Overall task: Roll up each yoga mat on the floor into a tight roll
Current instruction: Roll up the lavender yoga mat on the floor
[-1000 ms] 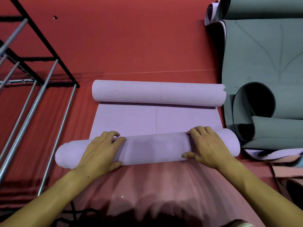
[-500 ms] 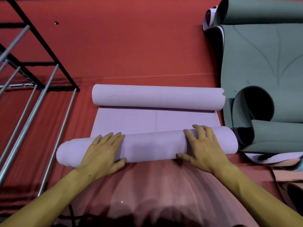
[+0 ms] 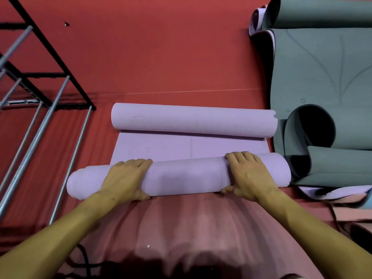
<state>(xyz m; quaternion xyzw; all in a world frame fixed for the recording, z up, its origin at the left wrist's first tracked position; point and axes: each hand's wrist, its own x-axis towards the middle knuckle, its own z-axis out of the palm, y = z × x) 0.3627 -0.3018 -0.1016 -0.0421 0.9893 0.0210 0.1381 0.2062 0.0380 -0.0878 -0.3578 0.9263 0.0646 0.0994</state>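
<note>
Kneeling at the near end of the purple mat (image 3: 181, 148), we have both hands on its near roll (image 3: 185, 176), which lies crosswise on the red floor (image 3: 161, 57). Our left hand (image 3: 125, 180) drapes over the roll left of its middle, fingers curled over the top and thumb tucked at the near underside; our right hand (image 3: 248, 176) grips it the same way toward the right end. A short flat stretch of mat separates this roll from the far roll (image 3: 193, 120), the mat's other end curled up on itself. The near roll's left end sticks out past the flat strip's left edge, so the roll sits slightly askew. Its right end lies just beside the grey mats (image 3: 322, 77) piled along the right, some loosely curled. To the left stands a metal rack (image 3: 40, 117), near the roll's left end. Open red floor extends beyond the far roll.
</note>
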